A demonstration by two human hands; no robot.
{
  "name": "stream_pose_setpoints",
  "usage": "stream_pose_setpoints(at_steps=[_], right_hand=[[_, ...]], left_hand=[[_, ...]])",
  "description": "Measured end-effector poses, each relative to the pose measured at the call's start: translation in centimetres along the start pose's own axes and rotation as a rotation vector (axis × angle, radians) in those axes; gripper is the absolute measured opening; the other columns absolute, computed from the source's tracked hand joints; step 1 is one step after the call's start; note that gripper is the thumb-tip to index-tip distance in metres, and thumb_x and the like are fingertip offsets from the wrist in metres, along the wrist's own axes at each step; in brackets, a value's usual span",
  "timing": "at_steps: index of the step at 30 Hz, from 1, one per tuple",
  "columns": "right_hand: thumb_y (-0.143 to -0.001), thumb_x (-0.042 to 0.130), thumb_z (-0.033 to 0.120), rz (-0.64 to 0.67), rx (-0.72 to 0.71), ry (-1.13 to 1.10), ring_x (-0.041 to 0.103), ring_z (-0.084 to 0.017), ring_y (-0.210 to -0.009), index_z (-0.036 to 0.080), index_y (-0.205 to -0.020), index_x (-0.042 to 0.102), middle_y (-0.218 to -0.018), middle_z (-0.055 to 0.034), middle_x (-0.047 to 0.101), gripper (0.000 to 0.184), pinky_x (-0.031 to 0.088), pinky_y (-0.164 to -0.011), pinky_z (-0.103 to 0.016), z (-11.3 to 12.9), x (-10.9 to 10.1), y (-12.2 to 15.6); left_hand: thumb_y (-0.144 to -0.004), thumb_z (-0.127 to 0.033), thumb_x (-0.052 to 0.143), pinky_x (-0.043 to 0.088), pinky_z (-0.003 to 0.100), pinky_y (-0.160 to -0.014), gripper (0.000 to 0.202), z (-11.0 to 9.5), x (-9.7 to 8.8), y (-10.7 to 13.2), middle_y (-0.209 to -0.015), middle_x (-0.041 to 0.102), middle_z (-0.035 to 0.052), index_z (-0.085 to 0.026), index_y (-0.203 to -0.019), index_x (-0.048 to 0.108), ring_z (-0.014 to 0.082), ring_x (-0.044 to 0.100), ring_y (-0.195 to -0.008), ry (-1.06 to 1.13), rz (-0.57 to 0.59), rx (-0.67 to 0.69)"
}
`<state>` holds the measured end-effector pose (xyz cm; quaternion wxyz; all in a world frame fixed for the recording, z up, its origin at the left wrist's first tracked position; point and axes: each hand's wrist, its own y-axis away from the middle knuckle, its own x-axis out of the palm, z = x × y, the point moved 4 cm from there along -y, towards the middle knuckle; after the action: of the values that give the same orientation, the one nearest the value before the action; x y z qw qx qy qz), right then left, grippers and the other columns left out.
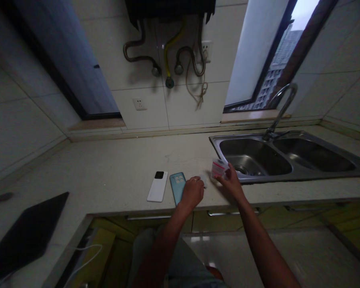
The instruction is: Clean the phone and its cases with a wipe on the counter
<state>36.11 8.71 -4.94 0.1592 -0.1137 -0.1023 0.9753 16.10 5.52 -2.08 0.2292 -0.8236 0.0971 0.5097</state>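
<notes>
My left hand (pixel 193 192) rests on the countertop (pixel 114 168) with its fingers curled over a small white piece (pixel 203 180), right beside a teal phone (pixel 177 185) lying face down. A white phone (pixel 157 186) lies face down just left of the teal one. My right hand (pixel 231 182) is closed on a small white and pink packet (pixel 218 167), held a little above the counter near the left rim of the sink. What the white piece under my left fingers is cannot be made out.
A double steel sink (pixel 285 156) with a curved tap (pixel 280 106) fills the right side of the counter. A black cooktop (pixel 27 234) sits at the near left. Hoses and a wall socket (pixel 139 104) hang on the tiled wall behind.
</notes>
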Motion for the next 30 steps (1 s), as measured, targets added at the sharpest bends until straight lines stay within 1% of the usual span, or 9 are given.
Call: stream_pose_setpoints(at_steps=[3,8,11,14,16,21,25,27,30], right_hand=[[-0.064,0.081,0.049,0.064,-0.046,-0.010,0.063,-0.029,-0.108,0.023,-0.133,0.051,-0.118,-0.0110,0.067,0.079,0.048,-0.098,-0.051,0.7,0.8,0.2],[-0.068,0.080,0.048,0.068,0.018,-0.012,0.068,-0.027,-0.087,0.019,-0.102,0.065,-0.094,-0.0086,0.073,0.047,0.053,-0.086,-0.048,1.5,1.5,0.8],[-0.065,0.082,0.047,0.008,0.067,-0.115,0.070,-0.027,-0.089,0.019,-0.098,0.065,-0.094,-0.0090,0.075,0.046,0.053,-0.089,-0.051,1.7,1.5,1.4],[-0.063,0.083,0.046,-0.020,0.102,-0.226,0.071,-0.029,-0.093,0.017,-0.100,0.066,-0.099,-0.0112,0.076,0.050,0.052,-0.093,-0.054,2.0,1.4,1.9],[-0.061,0.084,0.045,0.007,0.117,-0.271,0.071,-0.030,-0.096,0.016,-0.100,0.067,-0.103,-0.0129,0.076,0.051,0.052,-0.095,-0.053,2.7,1.4,2.4],[-0.062,0.085,0.044,0.130,0.116,-0.330,0.071,-0.032,-0.100,0.016,-0.101,0.069,-0.108,-0.0138,0.075,0.050,0.055,-0.093,-0.050,5.0,1.8,3.5],[-0.063,0.086,0.044,0.162,0.164,-0.366,0.072,-0.031,-0.100,0.016,-0.101,0.070,-0.108,-0.0138,0.076,0.050,0.055,-0.093,-0.049,5.7,2.5,3.7],[-0.062,0.085,0.046,0.149,0.183,-0.425,0.072,-0.032,-0.099,0.016,-0.100,0.071,-0.108,-0.0140,0.076,0.050,0.055,-0.093,-0.048,5.7,3.0,3.6],[-0.064,0.083,0.049,0.133,0.203,-0.537,0.072,-0.032,-0.098,0.017,-0.098,0.072,-0.106,-0.0135,0.076,0.048,0.055,-0.092,-0.048,5.7,3.7,3.5]], left_hand=[[-0.084,-0.010,0.052,0.049,0.034,-0.093,0.017,0.2,-0.7,0.1,-0.117,0.063,0.0114,-0.018,-0.096,0.061,0.0203,0.061,-0.105,0.134,-0.044,-0.061],[-0.084,-0.010,0.045,0.048,0.031,-0.083,0.021,0.6,-1.6,-0.3,-0.092,0.069,0.0050,-0.020,-0.098,0.057,0.0183,0.064,-0.088,0.431,-0.130,-0.228],[-0.082,-0.010,0.041,0.046,0.027,-0.072,0.026,1.0,-1.6,-0.1,-0.079,0.068,0.0013,-0.020,-0.099,0.058,0.0152,0.062,-0.073,0.642,-0.175,-0.316],[-0.077,-0.014,0.041,0.039,0.024,-0.059,0.023,1.5,-1.5,0.2,-0.069,0.062,-0.0006,-0.019,-0.087,0.061,0.0131,0.054,-0.060,0.829,-0.202,-0.371],[-0.074,-0.018,0.041,0.037,0.023,-0.056,0.022,1.7,-1.3,0.3,-0.066,0.058,-0.0005,-0.019,-0.080,0.062,0.0133,0.051,-0.059,0.960,-0.201,-0.403],[-0.078,-0.035,0.049,0.044,0.026,-0.069,0.023,1.9,-0.4,0.3,-0.073,0.060,0.0021,-0.017,-0.080,0.064,0.0157,0.057,-0.073,1.208,-0.224,-0.507],[-0.076,-0.043,0.064,0.047,0.026,-0.075,0.034,1.6,0.2,0.2,-0.085,0.064,0.0024,-0.018,-0.098,0.063,0.0153,0.060,-0.080,1.294,-0.206,-0.583],[-0.074,-0.046,0.069,0.049,0.027,-0.075,0.044,1.3,0.1,0.2,-0.089,0.065,0.0028,-0.018,-0.108,0.063,0.0154,0.061,-0.081,1.302,-0.177,-0.569],[-0.070,-0.054,0.076,0.052,0.031,-0.083,0.054,0.4,-0.5,-0.2,-0.100,0.067,0.0054,-0.019,-0.109,0.065,0.0179,0.063,-0.091,1.277,-0.138,-0.449]])
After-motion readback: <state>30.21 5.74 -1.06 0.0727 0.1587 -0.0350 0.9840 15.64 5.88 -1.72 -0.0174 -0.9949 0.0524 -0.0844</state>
